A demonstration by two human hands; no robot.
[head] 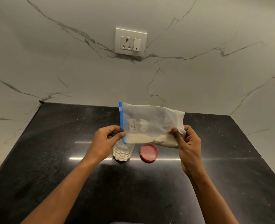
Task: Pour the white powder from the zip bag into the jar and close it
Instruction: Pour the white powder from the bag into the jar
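Here, mid-frame: left hand (106, 141) fingers pinch the zip bag (151, 123) at its blue zipper end, right hand (187, 143) grips the bottom corner. Mouth hangs over the open jar (123, 151); red lid (149, 153) beside it. Risk: tilting fast, powder overshoots onto the surface (52, 159).

Clear plastic zip bag (151, 122): blue zipper strip (121, 122), white slider, white label with dark handwriting, white powder (143, 139) inside. Clear glass jar (123, 152): scale-like embossed pattern, white contents. Round lid (149, 153): red. Stone counter (214, 175): black, finely speckled, glossy. Marble wall (52, 62): white with grey veins. Socket plate (131, 42): white.
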